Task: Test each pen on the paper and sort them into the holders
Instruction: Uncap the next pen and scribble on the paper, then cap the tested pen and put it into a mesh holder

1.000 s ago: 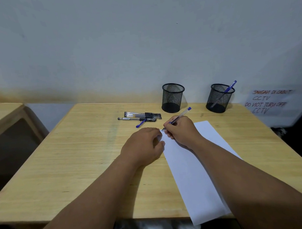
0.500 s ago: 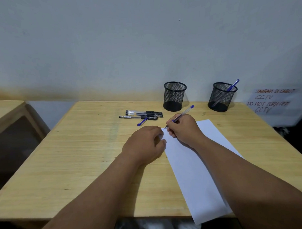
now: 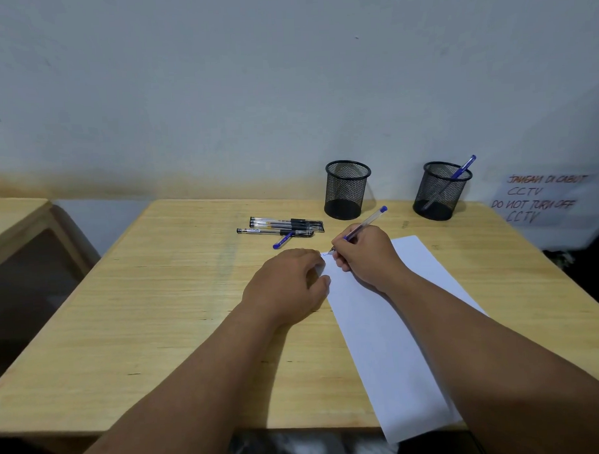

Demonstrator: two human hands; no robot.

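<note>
Two hands over the surface [image 3: 158, 299], both at the far-left corner of the paper [image 3: 380, 343]. My right hand [image 3: 365, 255] grips a clear pen with a blue cap end [image 3: 366, 222] in a writing pinch, tip down on the paper corner, barrel slanting up and away to the right. A faint blue mark shows at the tip. My left hand [image 3: 290, 283] rests just left of it, fingers curled loosely, fingertips pressing the paper's edge; holds nothing that I can see. The hands nearly touch.

Pile of loose pens [image 3: 284, 227] lies just beyond the left hand, near but apart; a blue cap [image 3: 282, 241] sticks out toward me. Left holder [image 3: 347, 189] stands behind the right hand by the wall, no pen visible inside. Right holder [image 3: 441, 191] is further right, one blue pen [image 3: 460, 168] leaning in it. The paper runs diagonally toward me and overhangs the near edge. Handwritten CCTV sign [image 3: 541, 198] on the wall at far right.
</note>
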